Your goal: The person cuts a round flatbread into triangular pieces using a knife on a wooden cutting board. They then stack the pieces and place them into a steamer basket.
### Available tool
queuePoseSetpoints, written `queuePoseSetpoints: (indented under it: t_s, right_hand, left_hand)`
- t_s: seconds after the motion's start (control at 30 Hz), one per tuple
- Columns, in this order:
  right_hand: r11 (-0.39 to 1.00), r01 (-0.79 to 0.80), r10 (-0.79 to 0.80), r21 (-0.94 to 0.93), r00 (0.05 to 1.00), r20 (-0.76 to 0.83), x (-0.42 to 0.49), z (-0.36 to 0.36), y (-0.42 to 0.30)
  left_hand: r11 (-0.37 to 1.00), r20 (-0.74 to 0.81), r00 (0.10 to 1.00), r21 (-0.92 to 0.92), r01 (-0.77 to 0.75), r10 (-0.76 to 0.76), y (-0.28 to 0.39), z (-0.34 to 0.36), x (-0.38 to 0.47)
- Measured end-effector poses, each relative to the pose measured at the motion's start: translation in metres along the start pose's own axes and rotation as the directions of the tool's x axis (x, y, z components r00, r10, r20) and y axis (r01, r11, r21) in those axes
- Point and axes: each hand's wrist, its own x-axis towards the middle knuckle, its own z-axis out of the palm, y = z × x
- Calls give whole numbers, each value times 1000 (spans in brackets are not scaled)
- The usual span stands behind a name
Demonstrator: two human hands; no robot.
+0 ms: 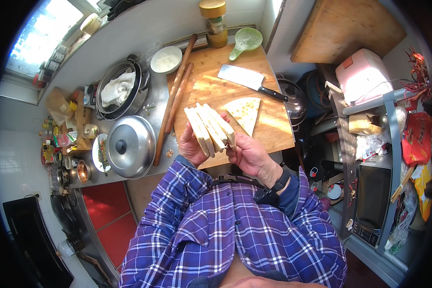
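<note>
Several wedges of flatbread are held on edge in a stack above the near part of a wooden cutting board. My left hand cups the stack from the left and below, and some of its fingers are hidden behind the bread. On the other side, my right hand pinches the rightmost wedge near its lower corner. One more browned flatbread wedge lies flat on the board just beyond my right hand. Past it rests a cleaver, its black handle pointing right over the board's edge.
Two wooden rolling pins lie along the board's left side. A bowl of white flour, a green scoop and a jar stand behind. Left are a lidded pan and a pot with white cloth. A microwave sits right.
</note>
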Motion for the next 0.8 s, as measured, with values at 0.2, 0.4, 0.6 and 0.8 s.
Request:
queuePoseSetpoints:
  t_s: [0.2,0.4,0.6,0.8]
  right_hand:
    - [993,-101,104,-54,993,48,2,6,1]
    - [875,-190,155,-445,981,-113,8,-8,5]
    - [119,-102,-526,-988,837,-150,24,-63,-33]
    - [-200,-482,-703,-853,677,-218,45,-86,-34]
  left_hand:
    - [1000,-37,999,-16,21,-22,-1,-1,-3]
    - [997,-100,995,-74,14,-21,0,-28,-10]
    - [974,-132,990,-213,-82,55,8,-41,-22]
    - [972,-150,983,-194,-135,106,16,-44,-26]
